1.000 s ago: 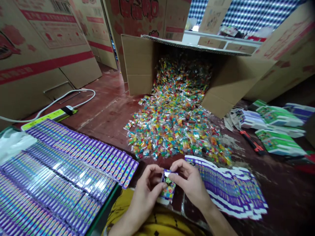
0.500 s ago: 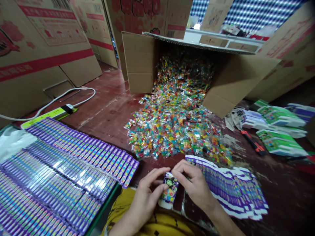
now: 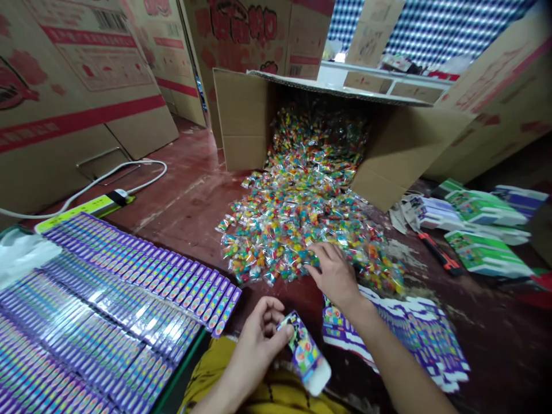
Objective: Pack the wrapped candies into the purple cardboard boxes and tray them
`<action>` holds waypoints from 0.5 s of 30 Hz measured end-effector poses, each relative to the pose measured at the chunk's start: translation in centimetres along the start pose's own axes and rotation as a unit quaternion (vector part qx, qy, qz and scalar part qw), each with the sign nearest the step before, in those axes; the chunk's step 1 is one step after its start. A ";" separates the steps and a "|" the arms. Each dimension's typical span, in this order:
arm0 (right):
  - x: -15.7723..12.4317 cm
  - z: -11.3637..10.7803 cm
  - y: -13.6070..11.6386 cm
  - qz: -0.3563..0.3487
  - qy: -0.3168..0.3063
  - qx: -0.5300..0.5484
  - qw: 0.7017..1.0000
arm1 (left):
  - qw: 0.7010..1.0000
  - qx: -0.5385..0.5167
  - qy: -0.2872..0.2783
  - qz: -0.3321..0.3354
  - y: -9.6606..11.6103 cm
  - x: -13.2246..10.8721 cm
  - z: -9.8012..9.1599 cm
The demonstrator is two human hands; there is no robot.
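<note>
My left hand (image 3: 261,333) is closed on a small purple candy box (image 3: 304,348), thumb on its printed face. The box tilts down to the right, and a white end flap stands open at its lower end. My right hand (image 3: 334,273) is at the near edge of a heap of clear candy packets (image 3: 276,230), thumb and fingers apart; whether the fingertips touch a packet I cannot tell. Under my right forearm lies a fanned row of flattened purple boxes (image 3: 414,328), partly covered by the arm.
Packets spill from a cardboard carton (image 3: 244,121) lying on its side. Left, a green-edged tray holds rows of filled purple boxes (image 3: 142,305). Behind them lies a yellow-green power strip (image 3: 81,211) with a white cable. Right are a red-black cutter (image 3: 440,253) and green cartons (image 3: 487,253).
My right hand has left the box and moved forward to the candy packets. The box in my left hand has swung so that its open flap points to the lower right.
</note>
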State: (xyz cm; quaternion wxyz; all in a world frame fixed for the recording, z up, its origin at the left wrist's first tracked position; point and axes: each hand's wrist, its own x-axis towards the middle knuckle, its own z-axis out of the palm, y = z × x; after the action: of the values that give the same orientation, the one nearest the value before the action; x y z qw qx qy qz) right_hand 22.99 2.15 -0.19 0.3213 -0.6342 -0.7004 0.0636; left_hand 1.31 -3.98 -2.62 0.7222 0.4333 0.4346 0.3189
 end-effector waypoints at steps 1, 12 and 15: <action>0.6 0.4 0.1 -0.008 -0.001 0.003 1.000 | 0.999 -0.026 -0.005 -0.018 -0.1 0.0 -0.1; 1.3 -4.3 -0.3 0.075 -0.017 0.132 0.988 | 0.999 0.044 -0.005 0.023 0.6 0.7 -1.0; 1.0 -6.3 -1.8 0.064 -0.100 0.153 0.981 | 0.994 0.087 0.007 0.060 0.4 0.7 -1.1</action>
State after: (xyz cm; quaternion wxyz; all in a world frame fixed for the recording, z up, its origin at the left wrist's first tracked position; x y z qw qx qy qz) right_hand 24.81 0.73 5.99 0.3386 -0.6115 -0.6687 0.2536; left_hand 0.58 -2.84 -2.81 0.6585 0.5169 0.4394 0.3257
